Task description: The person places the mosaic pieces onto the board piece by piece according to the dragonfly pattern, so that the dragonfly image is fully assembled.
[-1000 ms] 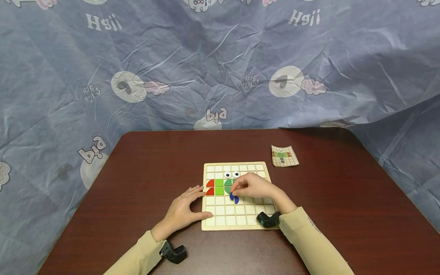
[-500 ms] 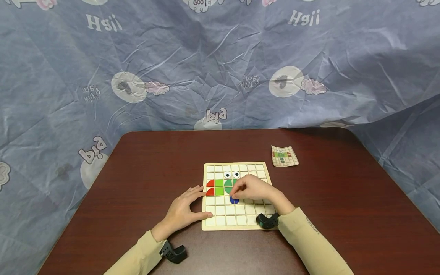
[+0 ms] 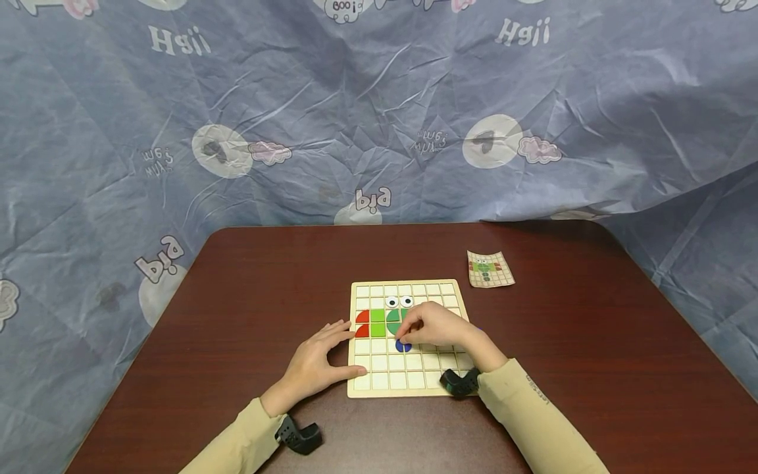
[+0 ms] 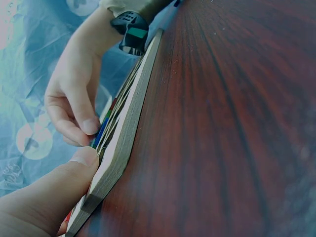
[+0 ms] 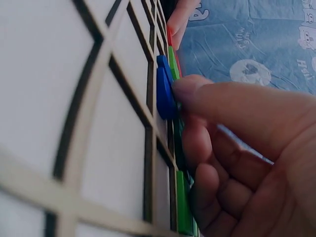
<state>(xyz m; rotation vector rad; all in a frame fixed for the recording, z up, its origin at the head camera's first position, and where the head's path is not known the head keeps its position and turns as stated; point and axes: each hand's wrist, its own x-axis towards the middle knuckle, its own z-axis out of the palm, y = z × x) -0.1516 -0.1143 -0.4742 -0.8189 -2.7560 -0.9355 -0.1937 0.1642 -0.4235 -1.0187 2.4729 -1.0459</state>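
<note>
A pale gridded wooden board (image 3: 379, 380) lies on the table. My right hand (image 3: 438, 326) pinches a blue quarter-circle tile (image 5: 164, 96) between thumb and curled fingers, low over the board's grid. Beside it sits another blue tile (image 3: 407, 346); together they make a rounded shape below the dark green tiles (image 3: 393, 327). My left hand (image 3: 316, 359) lies spread at the board's left edge, its thumb (image 4: 81, 160) resting on the rim. Red quarter tiles (image 3: 362, 331), light green squares (image 3: 378, 322) and two eye tiles (image 3: 399, 301) fill other cells. My right hand hides part of the pattern.
A small curled pattern card (image 3: 490, 270) lies behind the board to the right, showing a similar coloured figure. A tiny blue bit (image 3: 479, 328) shows past my right wrist. The brown table (image 3: 284, 263) ends at a hanging blue printed cloth (image 3: 355, 131).
My right hand has shifted the pinched blue tile slightly down, so it now lines up with the other blue tile. My left hand has stayed still.
</note>
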